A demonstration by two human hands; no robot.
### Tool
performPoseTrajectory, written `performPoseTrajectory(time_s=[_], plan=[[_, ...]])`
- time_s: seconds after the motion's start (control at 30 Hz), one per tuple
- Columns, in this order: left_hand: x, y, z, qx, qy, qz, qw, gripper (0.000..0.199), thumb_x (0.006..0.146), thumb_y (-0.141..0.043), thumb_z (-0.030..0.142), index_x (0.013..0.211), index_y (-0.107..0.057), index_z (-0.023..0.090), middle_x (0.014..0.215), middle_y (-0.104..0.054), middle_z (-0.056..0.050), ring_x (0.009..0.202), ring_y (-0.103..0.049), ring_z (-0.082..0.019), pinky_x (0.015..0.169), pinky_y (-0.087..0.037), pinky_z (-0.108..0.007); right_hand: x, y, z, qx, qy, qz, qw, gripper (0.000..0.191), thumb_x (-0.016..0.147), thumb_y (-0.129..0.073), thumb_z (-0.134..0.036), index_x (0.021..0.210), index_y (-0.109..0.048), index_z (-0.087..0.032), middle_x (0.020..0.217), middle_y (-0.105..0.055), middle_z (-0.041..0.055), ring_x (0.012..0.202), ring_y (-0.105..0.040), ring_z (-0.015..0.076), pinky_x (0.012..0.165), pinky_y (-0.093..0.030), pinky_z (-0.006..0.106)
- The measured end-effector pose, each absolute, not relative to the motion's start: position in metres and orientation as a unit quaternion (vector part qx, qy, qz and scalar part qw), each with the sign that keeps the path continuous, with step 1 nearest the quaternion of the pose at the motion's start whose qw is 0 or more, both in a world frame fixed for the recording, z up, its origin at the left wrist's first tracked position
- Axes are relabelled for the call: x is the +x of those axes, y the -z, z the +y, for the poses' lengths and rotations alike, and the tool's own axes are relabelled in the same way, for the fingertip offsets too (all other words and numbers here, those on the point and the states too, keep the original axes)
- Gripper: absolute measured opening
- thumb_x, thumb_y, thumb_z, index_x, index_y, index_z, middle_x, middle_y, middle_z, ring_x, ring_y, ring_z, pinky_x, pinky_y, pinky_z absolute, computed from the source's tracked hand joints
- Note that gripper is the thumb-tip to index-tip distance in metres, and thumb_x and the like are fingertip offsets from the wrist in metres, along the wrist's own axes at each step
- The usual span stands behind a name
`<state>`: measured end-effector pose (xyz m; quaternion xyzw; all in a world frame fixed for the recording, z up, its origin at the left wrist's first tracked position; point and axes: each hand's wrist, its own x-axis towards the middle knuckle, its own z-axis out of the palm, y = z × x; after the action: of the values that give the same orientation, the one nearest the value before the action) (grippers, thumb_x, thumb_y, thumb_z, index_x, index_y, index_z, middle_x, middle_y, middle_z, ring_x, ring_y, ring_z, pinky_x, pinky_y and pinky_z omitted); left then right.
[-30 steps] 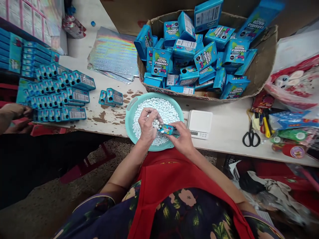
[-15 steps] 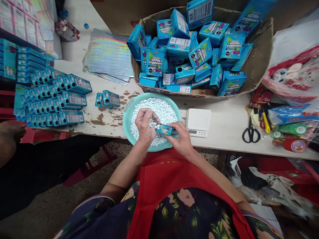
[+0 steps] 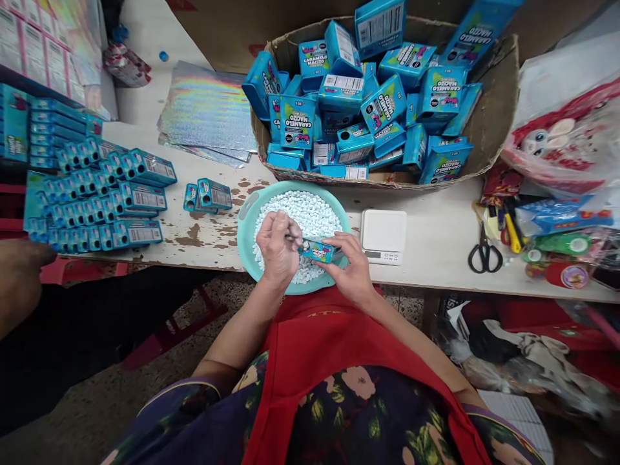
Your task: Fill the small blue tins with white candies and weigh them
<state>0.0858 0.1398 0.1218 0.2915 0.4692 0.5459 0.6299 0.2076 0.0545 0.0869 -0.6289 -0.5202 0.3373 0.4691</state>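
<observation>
A small blue candy box [image 3: 317, 251] lies tilted on its side over a teal basin [image 3: 246, 242] of white candies [image 3: 314, 210]. My right hand [image 3: 349, 266] grips the box's right end between thumb and fingers. At the box's left end, pale candies show at its opening. Close beside that opening is my left hand [image 3: 278, 248], its fingers curled and closed; what they hold, if anything, I cannot make out.
Behind the basin a large cardboard carton [image 3: 504, 123] holds many blue boxes. A white scale [image 3: 383, 232] and black scissors [image 3: 484, 255] lie to the right. Blue boxes [image 3: 140, 232] stand in rows at left, near another person's hand [image 3: 22, 284]. Silvery sheets [image 3: 208, 110] lie behind.
My left hand has drawn slightly left and its fingers have curled in more. The candies at the box's opening show less. The other person's hand has come further into view.
</observation>
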Motion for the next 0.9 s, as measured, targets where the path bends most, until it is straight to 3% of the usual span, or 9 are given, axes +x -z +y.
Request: performPoseTrajectory(time_s=[0.2, 0.33, 0.5, 0.6, 0.77, 0.83, 0.9], plan=[[0.081, -0.118, 0.144, 0.232, -0.529, 0.473, 0.666, 0.033, 0.075, -0.075, 0.040, 0.067, -0.052, 0.018, 0.055, -0.047, 0.004, 0.043, -0.044, -0.005, 0.035, -0.028, -0.017, 0.204, -0.070, 0.055, -0.633, -0.407, -0.456, 0.475, 0.029, 0.075, -0.075, -0.033, 0.101, -0.065, -0.025, 0.100, -0.064, 0.0034, 0.098, -0.061, 0.0221, 0.090, -0.049, 0.039], [0.078, -0.117, 0.142, 0.249, -0.536, 0.469, 0.656, 0.032, 0.077, -0.072, 0.041, 0.069, -0.051, 0.018, 0.056, -0.047, 0.004, 0.045, -0.045, -0.006, 0.037, -0.029, -0.018, 0.203, -0.062, 0.053, -0.622, -0.428, -0.438, 0.488, 0.030, 0.075, -0.075, -0.032, 0.102, -0.064, -0.025, 0.102, -0.063, 0.0031, 0.099, -0.060, 0.0211, 0.090, -0.049, 0.036], [0.082, -0.111, 0.126, 0.348, -0.566, 0.458, 0.591, 0.031, 0.081, -0.066, 0.039, 0.065, -0.051, 0.018, 0.057, -0.051, 0.002, 0.056, -0.055, -0.011, 0.055, -0.047, -0.024, 0.202, -0.067, 0.053, -0.633, -0.399, -0.463, 0.475, 0.029, 0.074, -0.075, -0.026, 0.101, -0.064, -0.025, 0.100, -0.063, 0.0027, 0.098, -0.060, 0.0211, 0.089, -0.049, 0.036], [0.088, -0.101, 0.120, 0.375, -0.588, 0.471, 0.540, 0.030, 0.082, -0.064, 0.039, 0.065, -0.051, 0.018, 0.057, -0.052, 0.001, 0.061, -0.057, -0.013, 0.065, -0.051, -0.029, 0.198, -0.068, 0.056, -0.636, -0.396, -0.468, 0.469, 0.029, 0.074, -0.074, -0.024, 0.101, -0.064, -0.024, 0.099, -0.063, 0.0029, 0.096, -0.060, 0.0210, 0.088, -0.049, 0.036], [0.083, -0.095, 0.131, 0.327, -0.587, 0.493, 0.553, 0.032, 0.087, -0.057, 0.041, 0.066, -0.047, 0.019, 0.057, -0.047, 0.002, 0.056, -0.052, -0.011, 0.055, -0.046, -0.025, 0.201, -0.068, 0.053, -0.632, -0.421, -0.447, 0.473, 0.029, 0.074, -0.076, -0.028, 0.100, -0.064, -0.025, 0.100, -0.062, 0.0029, 0.098, -0.060, 0.0210, 0.088, -0.049, 0.036], [0.074, -0.093, 0.138, 0.349, -0.546, 0.527, 0.550, 0.029, 0.088, -0.055, 0.043, 0.071, -0.052, 0.020, 0.068, -0.055, -0.001, 0.067, -0.058, -0.014, 0.057, -0.048, -0.025, 0.207, -0.068, 0.050, -0.615, -0.443, -0.433, 0.488, 0.032, 0.073, -0.077, -0.030, 0.103, -0.064, -0.026, 0.103, -0.061, 0.0027, 0.100, -0.060, 0.0211, 0.089, -0.049, 0.036], [0.063, -0.089, 0.141, 0.427, -0.464, 0.573, 0.524, 0.025, 0.086, -0.057, 0.044, 0.079, -0.061, 0.021, 0.092, -0.064, -0.006, 0.091, -0.062, -0.019, 0.065, -0.052, -0.028, 0.213, -0.065, 0.049, -0.602, -0.458, -0.417, 0.504, 0.035, 0.073, -0.077, -0.031, 0.104, -0.063, -0.027, 0.104, -0.060, 0.0026, 0.101, -0.059, 0.0211, 0.089, -0.049, 0.036]])
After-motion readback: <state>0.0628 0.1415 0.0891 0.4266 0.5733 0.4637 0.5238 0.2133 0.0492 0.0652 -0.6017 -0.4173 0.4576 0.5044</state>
